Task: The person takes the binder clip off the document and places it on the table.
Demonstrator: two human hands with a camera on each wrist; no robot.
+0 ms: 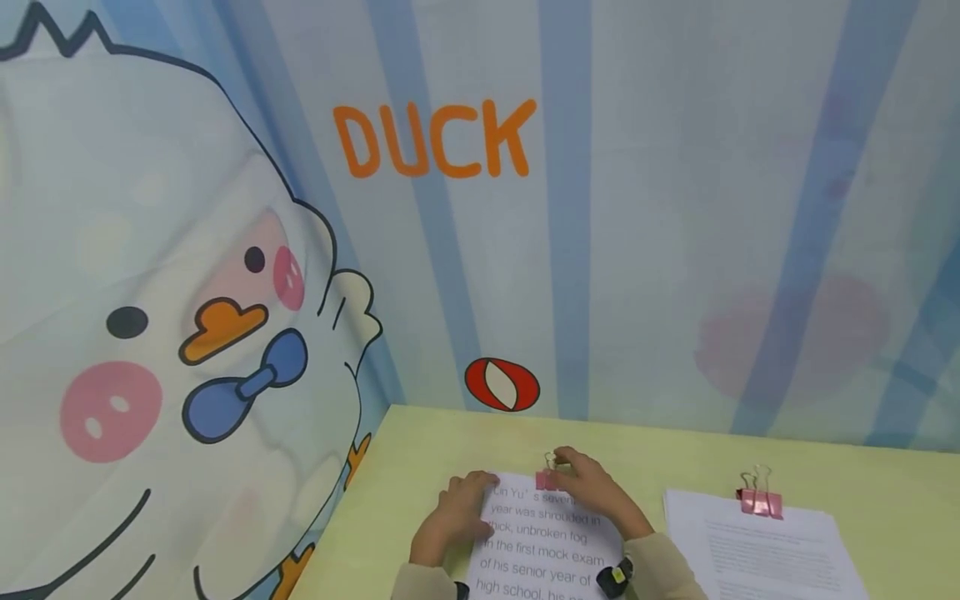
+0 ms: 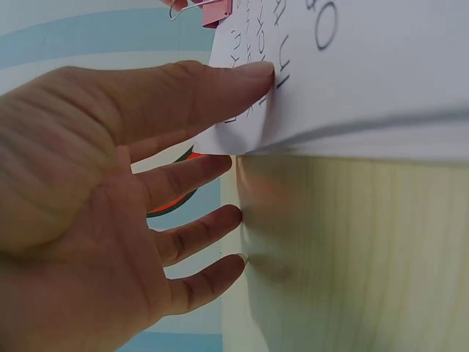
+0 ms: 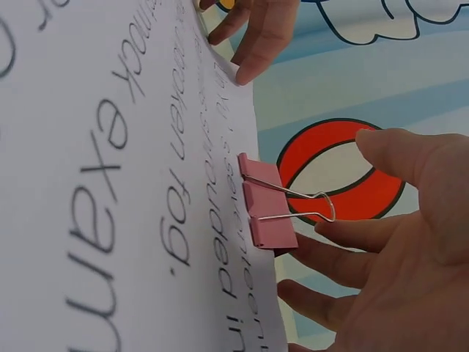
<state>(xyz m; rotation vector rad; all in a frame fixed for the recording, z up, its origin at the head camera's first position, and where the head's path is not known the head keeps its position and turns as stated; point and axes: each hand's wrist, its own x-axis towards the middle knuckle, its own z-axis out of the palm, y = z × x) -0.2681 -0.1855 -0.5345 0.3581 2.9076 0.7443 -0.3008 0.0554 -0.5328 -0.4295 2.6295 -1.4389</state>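
Observation:
A stack of printed paper (image 1: 536,542) with large text lies on the table, a pink binder clip (image 3: 270,205) on its top edge. My left hand (image 1: 459,510) is at the top left corner, its thumb (image 2: 212,92) over the printed sheet and its other fingers spread beside the edge. At the clip is my right hand (image 1: 596,487). In the right wrist view its thumb stands apart from the clip, while the fingers extend behind the paper's top edge, one fingertip close by the wire handle (image 3: 322,196).
To the right lies a second stack of printed paper (image 1: 757,550) with a pink binder clip (image 1: 759,502) on its top edge. The pale yellow table (image 1: 435,433) meets a blue and white curtain (image 1: 637,250) at the back. A duck-printed curtain (image 1: 187,208) hangs on the left.

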